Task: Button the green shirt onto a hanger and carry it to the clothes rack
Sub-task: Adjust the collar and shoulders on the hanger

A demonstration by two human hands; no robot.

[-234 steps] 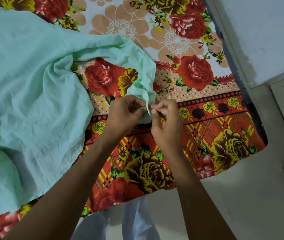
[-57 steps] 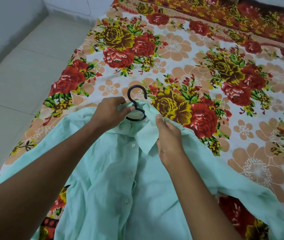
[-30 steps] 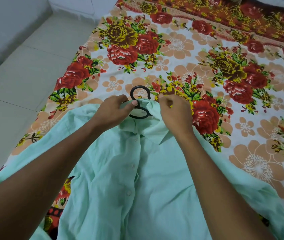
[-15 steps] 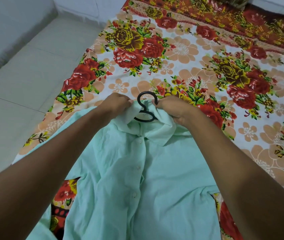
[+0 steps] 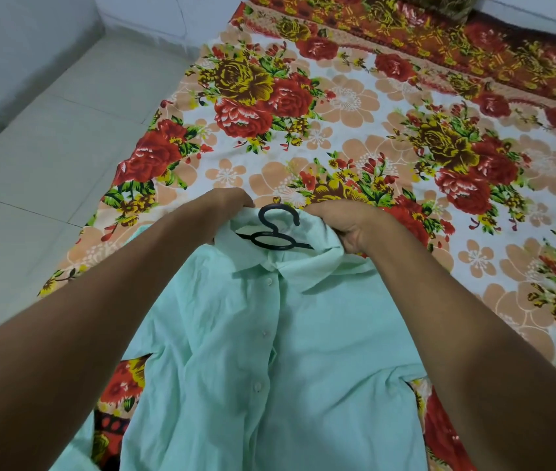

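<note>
While both bare forearms reach forward from the bottom edge of the head view, the pale mint-green button-front cotton shirt (image 5: 269, 351) lies front-up on the floral bedsheet printed with red and yellow roses on a cream and peach ground (image 5: 354, 130). Its collar points away from the person and its hem runs out of view at the bottom. The placket is closed down the centre, with a row of small white buttons (image 5: 269, 281) visible along it.

The black plastic clothes hanger (image 5: 274, 232) sits inside the neck opening. Its hook and the looped neck below it project past the collar; the shoulder bars pass under the fabric on both sides and are hidden.

The left hand (image 5: 225, 207) is clenched on the left side of the collar, fingers curled over the fabric edge just beside the hanger hook. The right hand (image 5: 344, 222) is clenched on the right side of the collar, with bunched fabric gripped under the thumb and fingers. Whether either hand also grips a hanger bar through the cloth cannot be determined.

Light grey floor tiles (image 5: 49, 147) border the sheet on the left, meeting a white wall (image 5: 15, 45) at the upper left.
</note>
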